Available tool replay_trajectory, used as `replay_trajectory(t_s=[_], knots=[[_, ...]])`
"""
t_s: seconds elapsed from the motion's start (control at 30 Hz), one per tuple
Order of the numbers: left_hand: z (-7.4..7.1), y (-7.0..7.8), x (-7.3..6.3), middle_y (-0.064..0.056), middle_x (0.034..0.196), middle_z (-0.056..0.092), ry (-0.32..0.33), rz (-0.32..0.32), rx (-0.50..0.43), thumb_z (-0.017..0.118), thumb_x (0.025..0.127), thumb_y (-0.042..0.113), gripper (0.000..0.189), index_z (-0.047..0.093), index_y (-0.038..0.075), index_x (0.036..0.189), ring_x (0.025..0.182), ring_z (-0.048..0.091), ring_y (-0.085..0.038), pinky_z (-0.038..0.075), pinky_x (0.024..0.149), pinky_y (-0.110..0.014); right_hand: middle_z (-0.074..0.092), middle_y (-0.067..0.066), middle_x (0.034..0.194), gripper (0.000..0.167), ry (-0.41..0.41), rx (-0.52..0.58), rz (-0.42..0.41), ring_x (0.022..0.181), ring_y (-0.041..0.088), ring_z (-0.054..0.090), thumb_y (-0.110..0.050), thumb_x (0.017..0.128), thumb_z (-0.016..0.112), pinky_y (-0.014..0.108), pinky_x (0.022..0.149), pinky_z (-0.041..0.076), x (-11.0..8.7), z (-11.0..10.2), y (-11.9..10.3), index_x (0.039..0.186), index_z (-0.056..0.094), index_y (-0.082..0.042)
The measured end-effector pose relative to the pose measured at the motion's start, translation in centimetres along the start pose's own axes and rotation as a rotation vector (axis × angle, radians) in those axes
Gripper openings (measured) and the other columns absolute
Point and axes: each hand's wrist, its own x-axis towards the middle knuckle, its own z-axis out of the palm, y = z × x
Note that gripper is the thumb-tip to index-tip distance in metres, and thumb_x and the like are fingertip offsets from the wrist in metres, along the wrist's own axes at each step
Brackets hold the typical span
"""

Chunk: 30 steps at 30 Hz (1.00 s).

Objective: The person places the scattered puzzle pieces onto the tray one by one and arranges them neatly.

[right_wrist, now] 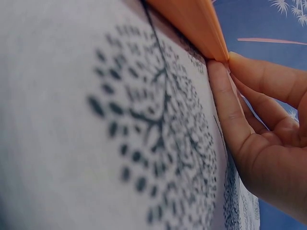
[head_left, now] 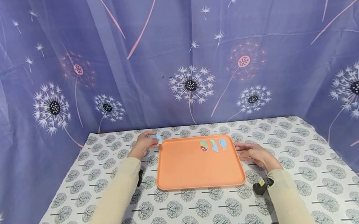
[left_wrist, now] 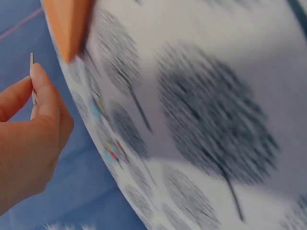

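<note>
My left hand is at the back left corner of an orange tray. Thumb and fingers pinch a thin, light blue flat piece, which appears edge-on as a narrow strip in the left wrist view. At the tray's right rim, my right hand holds the edge between thumb and fingers. Inside the tray, near its back right, lie three small printed pieces with curved outlines: a multicoloured one, a narrow blue-and-green one and a light blue one.
The tray lies on a table covered with a white tree-print cloth. Small blurred colourful bits show on the cloth in the left wrist view. A purple dandelion-print curtain stands behind the table and along both sides.
</note>
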Motion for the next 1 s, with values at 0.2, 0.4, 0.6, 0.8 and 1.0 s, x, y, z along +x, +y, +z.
replay_trajectory(t_s=[0.2, 0.4, 0.6, 0.8, 1.0], knots=[[3.0, 1.0, -0.1, -0.015, 0.09, 0.057, -0.056, 0.021, -0.009, 0.06, 0.086, -0.012, 0.044, 0.048, -0.01, 0.129, 0.069, 0.066, -0.02, 0.057, 0.088, -0.039, 0.034, 0.03, 0.146, 0.062, 0.003, 0.001, 0.008, 0.109, 0.018, 0.061, 0.006, 0.091, 0.056, 0.03, 0.097, 0.051, -0.1, 0.0, -0.1, 0.147, 0.029, 0.005], [5.6, 1.2, 0.1, -0.014, 0.083, 0.059, -0.089, 0.025, -0.037, 0.062, 0.085, -0.012, 0.043, 0.05, -0.013, 0.126, 0.063, 0.066, -0.019, 0.059, 0.083, -0.04, 0.034, 0.03, 0.146, 0.063, 0.0, -0.01, 0.006, 0.115, 0.023, 0.058, 0.005, 0.091, 0.056, 0.031, 0.098, 0.05, -0.1, 0.1, -0.3, 0.147, 0.029, 0.005], [8.1, 1.0, 0.1, -0.014, 0.086, 0.056, -0.09, 0.023, -0.051, 0.062, 0.083, -0.015, 0.034, 0.055, -0.012, 0.117, 0.063, 0.063, -0.018, 0.059, 0.081, -0.037, 0.035, 0.03, 0.145, 0.063, 0.005, -0.005, 0.004, 0.112, 0.021, 0.06, 0.006, 0.09, 0.056, 0.03, 0.097, 0.051, -0.1, 0.2, -0.2, 0.147, 0.029, 0.006], [10.0, 0.7, 0.2, -0.014, 0.091, 0.057, -0.113, 0.016, -0.038, 0.061, 0.083, -0.016, 0.032, 0.055, -0.011, 0.114, 0.065, 0.061, -0.016, 0.06, 0.073, -0.027, 0.037, 0.03, 0.144, 0.062, 0.015, -0.002, -0.001, 0.107, 0.017, 0.062, 0.007, 0.089, 0.056, 0.029, 0.096, 0.052, 0.0, 0.2, -0.1, 0.146, 0.03, 0.006], [11.4, 0.4, -0.1, -0.016, 0.092, 0.059, -0.134, 0.009, 0.0, 0.062, 0.084, -0.014, 0.032, 0.056, -0.012, 0.116, 0.067, 0.063, -0.018, 0.061, 0.072, -0.029, 0.036, 0.031, 0.144, 0.062, 0.014, -0.002, -0.002, 0.107, 0.018, 0.062, 0.007, 0.089, 0.056, 0.029, 0.096, 0.052, -0.1, 0.2, -0.2, 0.145, 0.031, 0.006]])
